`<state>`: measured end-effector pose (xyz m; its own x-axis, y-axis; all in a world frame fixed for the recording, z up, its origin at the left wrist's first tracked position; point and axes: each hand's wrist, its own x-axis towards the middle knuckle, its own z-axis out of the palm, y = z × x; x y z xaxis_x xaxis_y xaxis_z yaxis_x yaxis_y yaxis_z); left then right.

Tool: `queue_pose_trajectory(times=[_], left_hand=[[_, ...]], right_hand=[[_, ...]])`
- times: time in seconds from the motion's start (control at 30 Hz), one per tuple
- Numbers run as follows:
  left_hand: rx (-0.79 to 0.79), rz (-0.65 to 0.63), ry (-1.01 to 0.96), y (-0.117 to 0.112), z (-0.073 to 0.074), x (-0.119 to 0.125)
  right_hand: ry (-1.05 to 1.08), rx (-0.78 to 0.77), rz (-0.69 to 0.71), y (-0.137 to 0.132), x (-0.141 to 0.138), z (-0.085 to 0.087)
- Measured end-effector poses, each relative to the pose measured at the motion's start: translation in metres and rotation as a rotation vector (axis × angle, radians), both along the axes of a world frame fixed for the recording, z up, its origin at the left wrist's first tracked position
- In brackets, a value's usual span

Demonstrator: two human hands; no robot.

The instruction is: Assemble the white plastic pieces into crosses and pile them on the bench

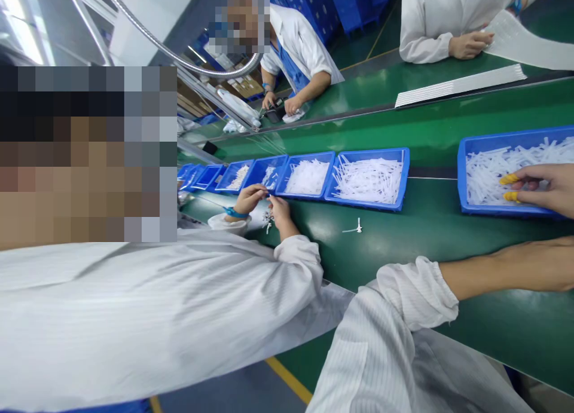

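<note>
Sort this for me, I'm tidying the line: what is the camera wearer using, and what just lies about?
In use: hand with yellow-capped fingers; the blue tray it reaches into; white plastic strips inside.
Lying about: loose white piece on the green belt; stack of white sheets beyond.

**Trays along the belt, workers on both sides**

From my view, my hand (545, 189) rests in the blue plastic tray of white plastic strips (493, 139) at the far right of the green conveyor table (448, 228). To its left a row of smaller blue trays (368, 205) runs away from me. A loose white plastic piece (356, 226) lies before that row. Left of it, a neighbour's two hands (264, 204) work beside the trays. A stack of long white strips (461, 85) lies behind, across the belt.
</note>
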<state>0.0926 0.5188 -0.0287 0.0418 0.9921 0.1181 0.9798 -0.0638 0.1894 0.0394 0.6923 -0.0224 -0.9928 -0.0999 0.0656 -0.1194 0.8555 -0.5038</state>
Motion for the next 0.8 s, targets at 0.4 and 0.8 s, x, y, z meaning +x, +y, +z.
queue_pose_trajectory(times=[0.4,0.8], left_hand=[[0.017,-0.013,-0.040,0.002,-0.002,-0.002],[0.004,-0.006,0.026,0.000,0.001,-0.002]], right_hand=[[-0.192,0.014,-0.059,-0.011,0.001,0.024],[-0.198,-0.028,-0.067,-0.015,0.003,0.030]])
